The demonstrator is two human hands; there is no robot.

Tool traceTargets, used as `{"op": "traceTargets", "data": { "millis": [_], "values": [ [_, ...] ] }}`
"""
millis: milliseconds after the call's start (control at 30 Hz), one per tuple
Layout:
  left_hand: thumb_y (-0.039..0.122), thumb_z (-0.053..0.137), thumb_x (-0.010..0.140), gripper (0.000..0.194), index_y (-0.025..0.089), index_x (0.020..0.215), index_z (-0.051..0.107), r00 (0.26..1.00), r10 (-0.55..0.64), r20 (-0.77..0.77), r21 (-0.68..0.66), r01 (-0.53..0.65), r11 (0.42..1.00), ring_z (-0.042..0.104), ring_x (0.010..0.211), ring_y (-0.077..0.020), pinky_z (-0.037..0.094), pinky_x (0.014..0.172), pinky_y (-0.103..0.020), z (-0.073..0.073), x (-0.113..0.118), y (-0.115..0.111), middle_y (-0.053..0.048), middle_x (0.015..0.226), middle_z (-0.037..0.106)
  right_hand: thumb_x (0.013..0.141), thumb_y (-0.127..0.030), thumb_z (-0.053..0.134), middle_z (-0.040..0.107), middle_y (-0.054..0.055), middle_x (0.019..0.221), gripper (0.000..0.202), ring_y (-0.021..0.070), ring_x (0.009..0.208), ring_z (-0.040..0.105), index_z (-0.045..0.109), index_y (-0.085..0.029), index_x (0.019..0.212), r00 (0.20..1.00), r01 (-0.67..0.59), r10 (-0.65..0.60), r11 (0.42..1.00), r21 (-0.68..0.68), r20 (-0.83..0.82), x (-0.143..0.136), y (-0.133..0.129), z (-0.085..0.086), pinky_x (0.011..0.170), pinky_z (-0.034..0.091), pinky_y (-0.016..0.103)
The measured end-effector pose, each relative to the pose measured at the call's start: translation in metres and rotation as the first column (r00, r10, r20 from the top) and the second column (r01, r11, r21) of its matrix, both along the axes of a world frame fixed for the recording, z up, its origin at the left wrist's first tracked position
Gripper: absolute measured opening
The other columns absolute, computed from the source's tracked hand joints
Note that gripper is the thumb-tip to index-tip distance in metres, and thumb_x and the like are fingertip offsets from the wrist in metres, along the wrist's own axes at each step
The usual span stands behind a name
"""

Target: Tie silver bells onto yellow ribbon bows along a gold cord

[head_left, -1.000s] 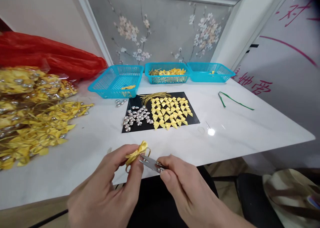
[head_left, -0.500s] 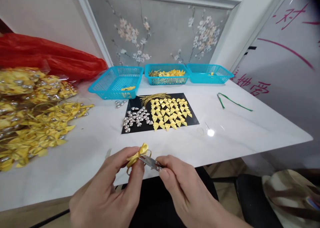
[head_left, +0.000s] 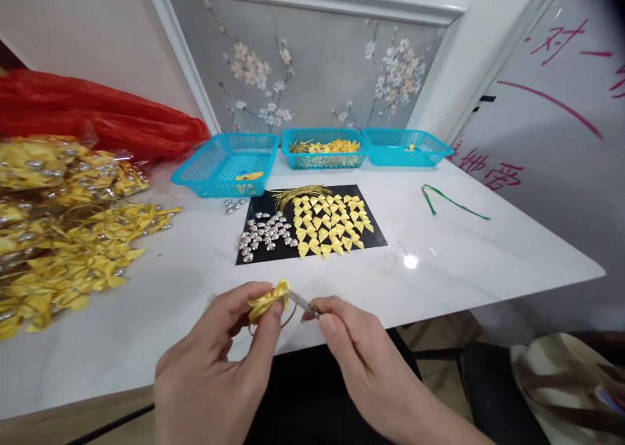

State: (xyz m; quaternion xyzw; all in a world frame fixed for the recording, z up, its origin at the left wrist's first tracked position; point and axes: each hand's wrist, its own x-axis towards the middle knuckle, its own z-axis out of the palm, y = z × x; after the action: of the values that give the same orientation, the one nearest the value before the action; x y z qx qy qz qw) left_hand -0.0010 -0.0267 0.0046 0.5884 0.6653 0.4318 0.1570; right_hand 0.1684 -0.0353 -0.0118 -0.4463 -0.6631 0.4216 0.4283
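Near the table's front edge, my left hand (head_left: pixel 219 360) pinches a yellow ribbon bow (head_left: pixel 266 302) between thumb and fingers, and a thin gold cord loops below it. My right hand (head_left: pixel 366 360) grips a small metal tool (head_left: pixel 305 303), whose tip touches or nearly touches the bow's right side. Beyond the hands lies a black mat (head_left: pixel 288 254). On it are rows of yellow bows (head_left: pixel 334 224), silver beads (head_left: pixel 267 231) at the left and a bundle of gold cords (head_left: pixel 303 191) at the top.
Three blue baskets (head_left: pixel 219 188) stand at the back, the middle one holding yellow pieces. Yellow bow strings with silver beads (head_left: pixel 83 256) pile up at the left beside red fabric (head_left: pixel 97 110). A green tie (head_left: pixel 456 203) lies on the white table (head_left: pixel 439 263) at the right.
The metal tool's tip has shifted up and slightly right along the bow, and my right hand has moved slightly right. My left hand has turned a little, and the cord loop shows larger.
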Motion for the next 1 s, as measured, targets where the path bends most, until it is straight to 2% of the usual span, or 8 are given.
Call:
{"op": "traceTargets", "data": {
  "millis": [100, 167, 300, 433, 600, 700, 800, 1000],
  "values": [
    [0.054, 0.075, 0.076, 0.043, 0.034, 0.112, 0.063, 0.986, 0.017, 0.163, -0.157, 0.009, 0.988, 0.071, 0.074, -0.0217, 0.053, 0.07, -0.03, 0.003, -0.006, 0.013, 0.004, 0.084, 0.077, 0.109, -0.042, 0.03, 0.066, 0.001, 0.079, 0.04, 0.0169, 0.071, 0.063, 0.061, -0.021, 0.12, 0.926, 0.191, -0.211, 0.977, 0.093, 0.313, 0.029, 0.019, 0.001, 0.064, 0.05, 0.025],
    [0.057, 0.078, 0.07, 0.058, 0.033, 0.119, 0.059, 0.953, -0.004, 0.303, -0.224, 0.075, 0.972, 0.071, 0.072, -0.0218, 0.054, 0.067, -0.029, 0.003, -0.01, 0.021, 0.004, 0.078, 0.078, 0.109, -0.039, 0.031, 0.067, 0.003, 0.082, 0.036, 0.0189, 0.072, 0.065, 0.061, -0.019, 0.116, 0.737, 0.357, -0.388, 0.919, 0.168, 0.553, 0.059, 0.041, 0.001, 0.065, 0.05, 0.028],
    [0.058, 0.079, 0.074, 0.058, 0.031, 0.121, 0.058, 0.863, -0.113, 0.493, -0.265, 0.273, 0.925, 0.07, 0.078, -0.0194, 0.051, 0.067, -0.025, 0.005, -0.01, 0.028, 0.003, 0.078, 0.078, 0.105, -0.025, 0.047, 0.067, 0.013, 0.105, 0.021, 0.0245, 0.095, 0.066, 0.064, -0.013, 0.107, 0.501, 0.517, -0.535, 0.816, 0.261, 0.68, 0.115, 0.089, -0.008, 0.083, 0.053, 0.039],
    [0.052, 0.08, 0.077, 0.045, 0.028, 0.11, 0.061, 0.783, -0.155, 0.602, -0.236, 0.36, 0.903, 0.071, 0.09, -0.0204, 0.052, 0.076, -0.027, 0.01, -0.003, 0.025, -0.003, 0.095, 0.081, 0.1, -0.033, 0.064, 0.065, 0.008, 0.123, 0.026, 0.0231, 0.106, 0.066, 0.064, -0.017, 0.12, 0.417, 0.543, -0.531, 0.796, 0.266, 0.738, 0.14, 0.119, -0.021, 0.091, 0.056, 0.045],
    [0.046, 0.079, 0.08, 0.03, 0.027, 0.101, 0.069, 0.772, -0.199, 0.603, -0.212, 0.395, 0.894, 0.071, 0.095, -0.0216, 0.053, 0.08, -0.028, 0.015, 0.002, 0.022, -0.002, 0.096, 0.08, 0.099, -0.03, 0.064, 0.064, 0.01, 0.127, 0.026, 0.026, 0.112, 0.064, 0.064, -0.016, 0.121, 0.523, 0.502, -0.514, 0.83, 0.241, 0.68, 0.134, 0.119, -0.018, 0.096, 0.054, 0.049],
    [0.044, 0.077, 0.081, 0.021, 0.027, 0.094, 0.073, 0.78, -0.252, 0.573, -0.185, 0.422, 0.888, 0.069, 0.086, -0.0197, 0.053, 0.076, -0.026, 0.016, 0.005, 0.022, 0.0, 0.09, 0.078, 0.103, -0.024, 0.051, 0.068, 0.014, 0.12, 0.021, 0.0245, 0.107, 0.066, 0.065, -0.014, 0.115, 0.719, 0.369, -0.419, 0.906, 0.206, 0.555, 0.109, 0.096, 0.0, 0.093, 0.055, 0.044],
    [0.043, 0.075, 0.083, 0.017, 0.028, 0.09, 0.072, 0.792, -0.28, 0.543, -0.158, 0.423, 0.892, 0.066, 0.077, -0.0185, 0.052, 0.069, -0.025, 0.019, 0.008, 0.023, 0.001, 0.082, 0.075, 0.104, -0.032, 0.047, 0.073, 0.005, 0.099, 0.023, 0.016, 0.085, 0.07, 0.063, -0.019, 0.112, 0.897, 0.121, -0.178, 0.979, 0.164, 0.403, 0.071, 0.061, 0.023, 0.074, 0.058, 0.028],
    [0.042, 0.067, 0.082, 0.017, 0.025, 0.082, 0.067, 0.858, -0.348, 0.378, -0.127, 0.42, 0.898, 0.066, 0.071, -0.0207, 0.054, 0.063, -0.027, 0.03, 0.011, 0.018, 0.0, 0.074, 0.072, 0.093, -0.027, 0.065, 0.063, -0.003, 0.072, 0.01, 0.0118, 0.062, 0.057, 0.06, -0.021, 0.087, 0.991, -0.027, 0.003, 0.982, 0.185, 0.132, 0.02, 0.014, 0.041, 0.058, 0.044, 0.022]
  ]
}}
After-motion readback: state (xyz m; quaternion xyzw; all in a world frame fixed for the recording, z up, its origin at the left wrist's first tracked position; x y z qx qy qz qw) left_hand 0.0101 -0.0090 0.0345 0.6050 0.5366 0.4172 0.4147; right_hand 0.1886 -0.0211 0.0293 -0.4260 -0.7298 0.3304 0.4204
